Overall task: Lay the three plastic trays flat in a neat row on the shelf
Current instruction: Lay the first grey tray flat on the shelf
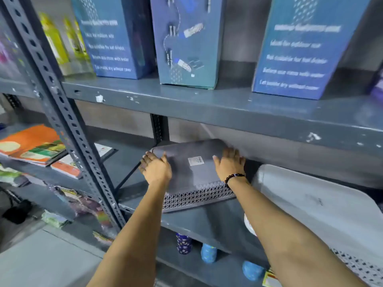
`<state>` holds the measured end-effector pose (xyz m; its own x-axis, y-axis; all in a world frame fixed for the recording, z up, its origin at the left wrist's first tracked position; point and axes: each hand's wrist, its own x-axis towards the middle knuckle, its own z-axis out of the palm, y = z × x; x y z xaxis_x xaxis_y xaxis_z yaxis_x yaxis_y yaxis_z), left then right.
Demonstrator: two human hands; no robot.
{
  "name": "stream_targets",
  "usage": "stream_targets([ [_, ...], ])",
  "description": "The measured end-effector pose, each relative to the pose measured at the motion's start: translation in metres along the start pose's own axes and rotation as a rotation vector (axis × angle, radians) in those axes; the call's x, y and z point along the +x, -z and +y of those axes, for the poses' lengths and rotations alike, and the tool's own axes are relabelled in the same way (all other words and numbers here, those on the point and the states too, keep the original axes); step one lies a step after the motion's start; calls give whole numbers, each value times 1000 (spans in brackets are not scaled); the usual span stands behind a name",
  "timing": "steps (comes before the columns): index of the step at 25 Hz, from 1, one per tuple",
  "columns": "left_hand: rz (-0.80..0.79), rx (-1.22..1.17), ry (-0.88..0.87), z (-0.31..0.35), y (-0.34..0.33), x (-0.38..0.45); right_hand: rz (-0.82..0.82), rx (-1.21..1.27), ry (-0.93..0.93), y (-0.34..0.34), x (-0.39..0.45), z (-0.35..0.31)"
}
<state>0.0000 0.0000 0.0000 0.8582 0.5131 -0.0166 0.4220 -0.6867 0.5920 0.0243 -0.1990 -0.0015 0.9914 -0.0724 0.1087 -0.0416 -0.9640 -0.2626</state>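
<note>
A person reaches with both bare arms into a grey slotted-angle metal rack, pressing on a dark grey plastic tray (192, 168) that lies upside down on the middle shelf (207, 222). The left hand (156, 168) cups the tray's left edge, fingers curled over the rim; the right hand (229, 162), a black bead bracelet (233, 177) at its wrist, lies flat with fingers spread on the tray's right side. A white label (196, 160) sits on the tray's upturned base between the hands, and the perforated diamond-pattern wall faces the camera.

Just to the right, a lighter grey tray (310, 204) also lies bottom up, running off the lower right of the frame. A third tray is not seen.

On the upper shelf (207, 102), its paint chipped, stand three blue printed cartons (296, 50), with yellow-green bottles (53, 38) blurred at far left. Left of the perforated upright (68, 125), a neighbouring bay holds a stack of orange-covered books (31, 145). Below the middle shelf, blue patterned bottles (208, 252) show on a lower level. The wall behind the rack is plain and pale.
</note>
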Motion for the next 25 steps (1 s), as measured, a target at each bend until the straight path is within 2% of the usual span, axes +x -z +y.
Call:
stream_targets([
  [4,-60,-89,224,2,-7,31,-131,137,-275,-12,26,3],
  [7,-125,-193,352,6,-11,41,-150,199,-350,-14,32,1],
  [10,-128,-251,381,10,-5,44,-114,392,-537,-2,34,-7],
  [14,27,-349,234,22,22,48,107,753,-756,14,20,-19],
  [17,114,-729,20,25,52,48,437,1141,-737,27,-1,-21],
  [19,89,-994,-27,14,68,40,676,1544,-750,33,-22,-23],
  [20,81,-1055,5,8,73,36,732,1680,-787,32,-28,-19],
  [21,53,-1114,69,-1,72,33,740,1742,-800,25,-37,-13],
  [22,9,-1145,154,-14,69,31,681,1738,-809,16,-44,-7],
  [25,-182,-1196,403,-49,56,28,382,1646,-825,-5,-71,8],
])
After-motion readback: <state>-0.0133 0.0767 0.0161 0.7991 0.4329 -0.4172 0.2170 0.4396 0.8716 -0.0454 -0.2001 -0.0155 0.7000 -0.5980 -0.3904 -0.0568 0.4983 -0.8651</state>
